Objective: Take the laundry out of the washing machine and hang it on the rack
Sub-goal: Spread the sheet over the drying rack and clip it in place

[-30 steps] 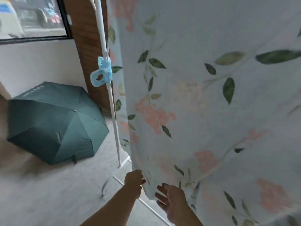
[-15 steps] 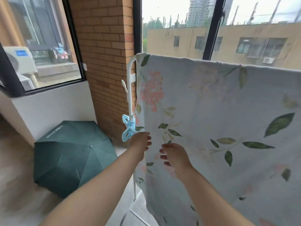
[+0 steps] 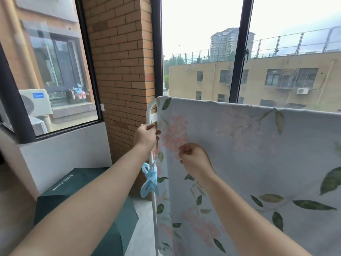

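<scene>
A pale floral sheet (image 3: 249,145) hangs draped over the top rail of a white drying rack (image 3: 150,111), filling the right half of the view. My left hand (image 3: 145,135) pinches the sheet's left edge beside the rack's upright post. My right hand (image 3: 193,159) is curled with its fingertips pinching the cloth a little lower and to the right. A light blue clothes peg (image 3: 149,182) is clipped on the post below my left hand. The washing machine is out of view.
A dark green open umbrella (image 3: 81,196) lies on the floor at lower left, under a white sill wall (image 3: 64,154). A brick pillar (image 3: 121,71) stands behind the rack between two dark-framed windows. Grey floor (image 3: 142,218) shows beside the post.
Both hands have climbed from the sheet's bottom hem up along its left edge to near the top of the rack, and my view has tilted up with them.
</scene>
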Demonstrator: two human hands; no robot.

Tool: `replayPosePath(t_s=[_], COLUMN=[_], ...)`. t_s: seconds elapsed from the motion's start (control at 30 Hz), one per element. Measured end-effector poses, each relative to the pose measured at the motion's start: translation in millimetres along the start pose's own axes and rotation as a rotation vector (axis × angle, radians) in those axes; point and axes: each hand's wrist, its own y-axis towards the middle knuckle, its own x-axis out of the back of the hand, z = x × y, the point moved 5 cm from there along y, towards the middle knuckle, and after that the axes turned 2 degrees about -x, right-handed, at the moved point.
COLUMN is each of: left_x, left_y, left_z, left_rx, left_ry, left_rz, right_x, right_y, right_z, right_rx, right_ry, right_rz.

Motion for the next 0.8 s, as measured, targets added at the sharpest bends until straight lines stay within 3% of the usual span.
replayPosePath(t_s=[0.13, 0.33, 0.5, 0.8], left_x=[9.0, -5.9, -12.6, -19.6], left_y=[40.8, 83.8, 108.7, 106.3], left_z=[-8.7, 24.8, 56.0, 44.3], left_rx=[-0.091, -0.224, -0.180, -0.135], left_ry=[0.055, 0.209, 0.165, -0.029], left_rz=[-0.017, 0.333, 0.671, 0.969], right_x=[-18.7, -57.3, -107.5, -137.7], right_y=[22.3, 62.4, 84.2, 85.6], right_z=[7.5, 9.8, -3.1, -5.7], right_rx=[0.051, 0.083, -0.026, -0.298], right_ry=[-0.075, -0.292, -0.441, -0.647], right_rz=[-0.031, -0.213, -0.334, -0.599])
